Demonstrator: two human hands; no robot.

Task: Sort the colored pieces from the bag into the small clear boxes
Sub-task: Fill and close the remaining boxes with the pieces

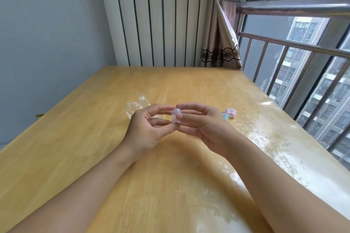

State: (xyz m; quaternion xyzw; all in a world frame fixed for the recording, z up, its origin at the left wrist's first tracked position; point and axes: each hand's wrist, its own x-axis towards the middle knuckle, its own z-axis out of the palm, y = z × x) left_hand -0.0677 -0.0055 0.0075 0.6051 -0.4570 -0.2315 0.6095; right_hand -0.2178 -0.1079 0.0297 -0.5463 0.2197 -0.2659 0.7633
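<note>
Clear plastic box [176,116], above the bench [94,157]: your left hand [145,128] and right hand [204,125] pinch it, fingers clamped on opposite sides. Likely light, slippery; hold the side walls.

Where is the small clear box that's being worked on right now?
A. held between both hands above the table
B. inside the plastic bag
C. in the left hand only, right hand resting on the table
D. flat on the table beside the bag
A: the small clear box is pinched between the fingertips of the left hand and the right hand, raised off the wooden table; the clear plastic bag lies behind the left hand.
</note>
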